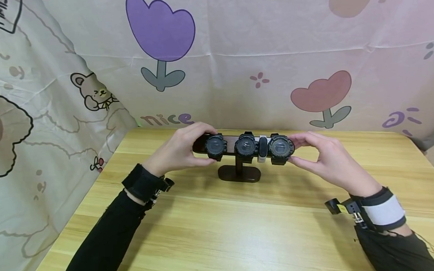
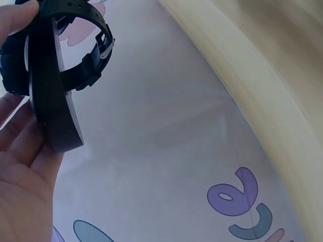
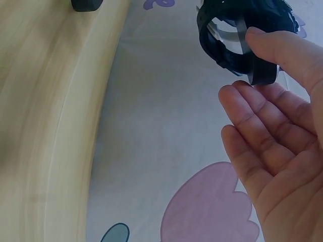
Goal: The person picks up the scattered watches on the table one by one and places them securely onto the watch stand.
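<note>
Both forearms in black sleeves reach up from the near edge of the table (image 1: 212,233), each with a strap and small camera at the wrist. At the far end of them, the left hand (image 1: 181,150) curls its fingers (image 1: 202,128) over the top of the left end of a dark stand bar (image 1: 198,144) while the thumb comes in beneath, so the bar end and the left watch (image 1: 215,147) sit pinched between them; the left wrist view shows the bar's end and a buckled black strap held against the palm. The right hand (image 1: 330,160) pinches the right end in the same way, forefinger above and thumb below, just beside the right watch (image 1: 280,148); in the right wrist view the thumb presses on the black watch band while the other fingers (image 3: 252,126) lie straight and loose below it. Between the two outer watches hang a middle watch (image 1: 246,146) and a slim white band (image 1: 262,149), all four side by side along the bar. The bar stands on a short post with an oval dark base (image 1: 239,174) resting on the table, near its far edge. Behind it hangs a pale cloth (image 1: 243,51) printed with a purple tulip, a pink tulip, a bear and the word "nice".
</note>
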`<state>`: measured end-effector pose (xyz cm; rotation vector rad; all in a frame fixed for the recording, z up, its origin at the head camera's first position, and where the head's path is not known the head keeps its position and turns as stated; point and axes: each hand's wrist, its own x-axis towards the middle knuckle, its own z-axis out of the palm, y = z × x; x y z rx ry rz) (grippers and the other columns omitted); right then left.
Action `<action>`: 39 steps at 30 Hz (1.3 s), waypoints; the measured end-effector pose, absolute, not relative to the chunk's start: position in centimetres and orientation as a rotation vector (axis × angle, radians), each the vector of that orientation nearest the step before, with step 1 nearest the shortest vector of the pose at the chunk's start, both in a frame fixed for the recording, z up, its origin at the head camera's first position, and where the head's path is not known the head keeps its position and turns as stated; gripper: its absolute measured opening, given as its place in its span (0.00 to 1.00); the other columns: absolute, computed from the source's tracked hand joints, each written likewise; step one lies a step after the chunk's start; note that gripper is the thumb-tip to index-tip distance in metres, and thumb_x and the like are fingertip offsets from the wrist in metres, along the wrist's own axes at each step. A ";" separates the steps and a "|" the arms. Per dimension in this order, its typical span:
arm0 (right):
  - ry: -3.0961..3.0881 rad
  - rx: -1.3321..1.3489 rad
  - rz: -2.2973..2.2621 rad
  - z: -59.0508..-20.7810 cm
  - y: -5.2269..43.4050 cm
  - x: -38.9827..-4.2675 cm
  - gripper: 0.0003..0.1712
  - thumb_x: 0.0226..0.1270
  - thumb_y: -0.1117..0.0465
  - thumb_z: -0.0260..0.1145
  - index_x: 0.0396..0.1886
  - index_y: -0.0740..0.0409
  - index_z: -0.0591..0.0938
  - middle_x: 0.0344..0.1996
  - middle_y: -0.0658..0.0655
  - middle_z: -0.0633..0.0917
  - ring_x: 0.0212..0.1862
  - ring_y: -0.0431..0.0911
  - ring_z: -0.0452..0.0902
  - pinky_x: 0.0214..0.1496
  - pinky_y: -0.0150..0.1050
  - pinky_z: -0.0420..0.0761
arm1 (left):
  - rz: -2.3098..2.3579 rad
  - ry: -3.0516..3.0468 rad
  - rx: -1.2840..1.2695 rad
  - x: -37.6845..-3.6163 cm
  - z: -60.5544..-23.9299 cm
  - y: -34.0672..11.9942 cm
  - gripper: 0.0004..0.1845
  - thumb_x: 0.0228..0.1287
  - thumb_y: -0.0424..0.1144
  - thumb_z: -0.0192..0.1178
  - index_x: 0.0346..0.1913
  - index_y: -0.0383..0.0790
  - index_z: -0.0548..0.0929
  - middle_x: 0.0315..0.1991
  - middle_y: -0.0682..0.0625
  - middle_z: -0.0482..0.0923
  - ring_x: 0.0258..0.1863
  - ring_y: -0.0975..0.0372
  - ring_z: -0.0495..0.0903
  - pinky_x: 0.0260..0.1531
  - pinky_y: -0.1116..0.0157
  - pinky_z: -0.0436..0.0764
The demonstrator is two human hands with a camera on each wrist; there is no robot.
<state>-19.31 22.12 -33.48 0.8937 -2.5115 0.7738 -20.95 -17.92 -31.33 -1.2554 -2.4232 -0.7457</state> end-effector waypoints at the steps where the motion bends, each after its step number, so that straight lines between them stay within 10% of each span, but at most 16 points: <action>1: -2.515 0.889 0.780 -33.5 22.1 -19.3 0.32 0.56 0.64 0.85 0.63 0.51 0.86 0.48 0.51 0.93 0.51 0.49 0.89 0.55 0.26 0.75 | -0.744 -2.421 -1.259 -21.0 -31.3 -17.8 0.35 0.53 0.40 0.85 0.62 0.34 0.80 0.57 0.43 0.84 0.54 0.56 0.84 0.58 0.57 0.87; 39: -2.492 0.905 0.787 -33.8 22.2 -19.5 0.34 0.55 0.65 0.86 0.63 0.52 0.86 0.47 0.50 0.92 0.49 0.48 0.89 0.54 0.25 0.75 | -0.739 -2.400 -1.323 -21.5 -31.8 -16.6 0.36 0.57 0.41 0.83 0.65 0.35 0.79 0.60 0.44 0.84 0.57 0.57 0.85 0.58 0.60 0.88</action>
